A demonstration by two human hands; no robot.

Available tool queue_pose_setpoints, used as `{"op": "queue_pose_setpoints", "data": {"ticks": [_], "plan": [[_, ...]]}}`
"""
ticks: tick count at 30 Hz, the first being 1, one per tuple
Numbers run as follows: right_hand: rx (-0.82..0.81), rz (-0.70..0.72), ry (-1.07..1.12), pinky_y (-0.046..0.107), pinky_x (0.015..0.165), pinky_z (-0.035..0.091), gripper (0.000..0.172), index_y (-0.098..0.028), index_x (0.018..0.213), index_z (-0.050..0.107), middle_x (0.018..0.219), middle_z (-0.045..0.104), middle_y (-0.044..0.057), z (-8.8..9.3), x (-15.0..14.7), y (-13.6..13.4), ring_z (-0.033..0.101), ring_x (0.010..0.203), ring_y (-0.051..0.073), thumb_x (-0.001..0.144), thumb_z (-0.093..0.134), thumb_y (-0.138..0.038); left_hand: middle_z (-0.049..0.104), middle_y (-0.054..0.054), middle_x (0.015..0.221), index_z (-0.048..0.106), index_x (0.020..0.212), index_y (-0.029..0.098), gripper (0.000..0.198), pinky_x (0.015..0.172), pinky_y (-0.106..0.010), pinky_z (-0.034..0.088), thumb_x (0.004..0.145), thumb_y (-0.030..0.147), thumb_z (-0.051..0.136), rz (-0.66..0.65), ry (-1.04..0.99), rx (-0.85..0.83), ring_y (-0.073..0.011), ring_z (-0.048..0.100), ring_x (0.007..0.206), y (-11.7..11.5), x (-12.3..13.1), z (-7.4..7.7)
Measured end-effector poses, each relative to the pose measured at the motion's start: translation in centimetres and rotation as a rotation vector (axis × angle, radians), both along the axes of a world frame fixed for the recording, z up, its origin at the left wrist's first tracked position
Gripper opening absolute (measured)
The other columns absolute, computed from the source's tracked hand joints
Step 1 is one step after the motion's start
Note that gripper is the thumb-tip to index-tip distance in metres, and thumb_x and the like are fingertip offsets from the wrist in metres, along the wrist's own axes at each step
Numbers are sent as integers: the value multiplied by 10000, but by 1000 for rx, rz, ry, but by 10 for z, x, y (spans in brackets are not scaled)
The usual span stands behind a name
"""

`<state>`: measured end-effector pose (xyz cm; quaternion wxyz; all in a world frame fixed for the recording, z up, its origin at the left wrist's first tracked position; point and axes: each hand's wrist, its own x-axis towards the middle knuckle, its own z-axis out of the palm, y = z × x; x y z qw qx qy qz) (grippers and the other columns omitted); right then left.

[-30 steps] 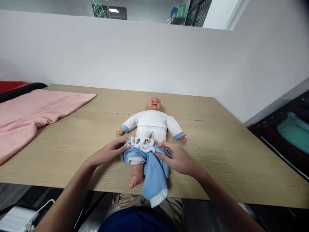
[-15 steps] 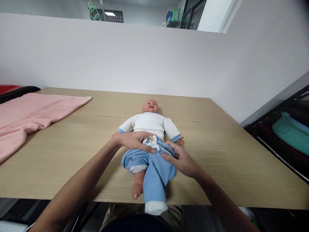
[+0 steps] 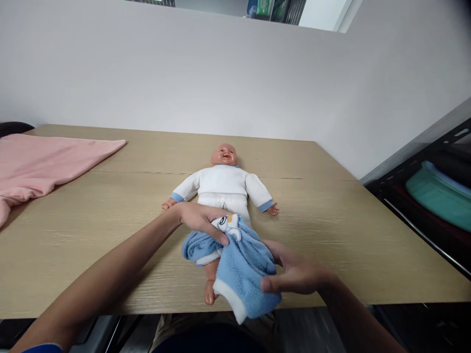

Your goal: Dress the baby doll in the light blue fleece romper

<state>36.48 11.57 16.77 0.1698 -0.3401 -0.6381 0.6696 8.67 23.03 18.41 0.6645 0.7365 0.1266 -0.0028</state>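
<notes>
The baby doll (image 3: 222, 179) has 1 foot (image 3: 209, 292) through its fuzzy blue pants (image 3: 245, 267), 1 seems left, and the left hand (image 3: 202, 218) and right hand (image 3: 298, 272) both grip them.

A wide stretch of worktop (image 3: 324, 211) lets a hand pass between the doll (image 3: 222, 179) and the rack (image 3: 373, 187) on the right. A narrower strip runs behind the doll's head, stopped by the wall (image 3: 184, 73). Leftward, a lane opens before the pink cloth (image 3: 55, 159), but the left forearm (image 3: 110, 267) crosses its near part. Over the doll's legs, bunched pants (image 3: 245, 272), left fingers (image 3: 213, 231) and right fingers (image 3: 275, 283) crowd the way.
</notes>
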Motion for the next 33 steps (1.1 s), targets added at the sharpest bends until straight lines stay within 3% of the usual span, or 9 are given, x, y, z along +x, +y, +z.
{"op": "queue_pose_setpoints", "data": {"ticks": [5,7,10,14,17,21,25,28,33], "plan": [[-120,-25,-5,397,907,632,684,-271,1349,701,1153,775,43,8,-2,-6,721,1069,271,749,956,-477,815,-36,1231,788,1233,260,361,1097,-408,569,934,462,786,59,7,24,-308,728,1205,-7,2,-1],[-120,-75,-23,388,909,623,575,-272,1293,723,1132,779,35,4,-1,-9,728,1037,260,795,931,-472,809,-32,1221,795,1197,257,318,1105,-399,555,954,459,754,31,14,18,-298,728,1177,-9,4,-1],[-71,-168,19,341,832,608,374,-234,1155,769,1023,774,33,-8,1,-15,719,915,224,902,846,-499,790,-12,1021,794,1015,234,251,1010,-365,571,934,468,752,33,23,7,-269,720,1029,-10,5,0],[-71,-409,216,375,953,607,489,-254,1277,744,1137,792,53,-23,-8,-25,734,1016,235,910,829,-565,720,11,827,735,817,228,309,899,-356,557,840,521,832,155,28,-52,-245,675,878,-11,5,-4],[-48,-582,266,401,1012,593,502,-256,1250,765,1149,802,65,-30,-21,-28,736,1029,243,909,806,-623,770,-7,904,763,894,221,449,942,-378,561,772,635,887,323,-24,-201,-250,704,927,-15,5,-12],[-77,-536,193,364,865,607,530,-224,1199,787,1031,809,68,-26,-25,-27,733,922,235,924,759,-677,824,-68,1075,790,1056,195,584,1048,-424,554,770,696,880,432,-74,-357,-273,739,1066,-19,5,-18],[-59,-392,177,411,926,611,707,-212,1287,744,1068,802,76,-13,-17,-32,753,958,274,791,860,-702,825,-77,1173,793,1099,199,568,1100,-481,554,782,661,883,264,-24,-237,-318,731,1170,-22,8,-6],[35,-518,32,421,1017,591,642,-248,1366,684,1192,795,75,-5,-21,-41,748,1122,299,807,893,-485,824,-62,1154,782,1136,192,561,1114,-456,551,732,542,954,50,-73,-166,-313,732,1172,-31,17,7],[385,-786,-295,414,938,568,320,-248,1212,691,1139,784,68,-3,-32,-50,739,1068,294,909,667,-349,765,5,931,751,994,199,246,890,-325,557,924,435,759,289,37,56,-203,698,914,-54,30,13]]}}
